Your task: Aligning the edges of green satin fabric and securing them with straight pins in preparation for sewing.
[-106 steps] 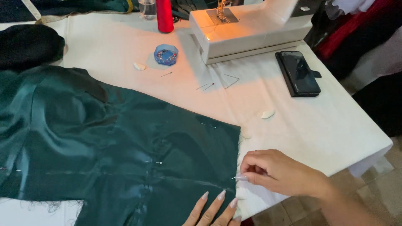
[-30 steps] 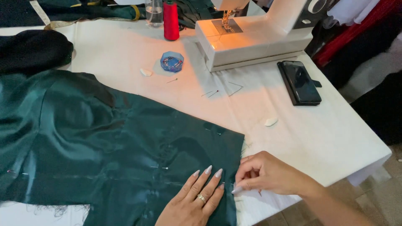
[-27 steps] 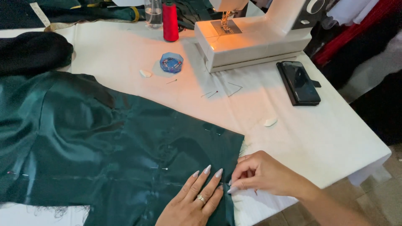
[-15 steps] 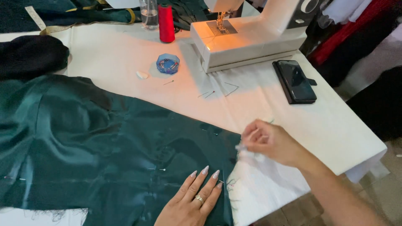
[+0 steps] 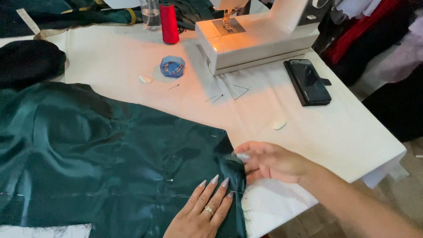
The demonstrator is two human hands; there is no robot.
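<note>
Green satin fabric lies spread over a white worktop. Left hand rests flat and open on the cloth's near corner. Right hand, just beside it, pinches the fabric's edge between fingertips. Beyond the hands sit a sewing machine, black phone and blue pin box.

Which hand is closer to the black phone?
Right. The right hand lies below the phone, at the green fabric's edge; the left hand presses the fabric farther down-left.
</note>
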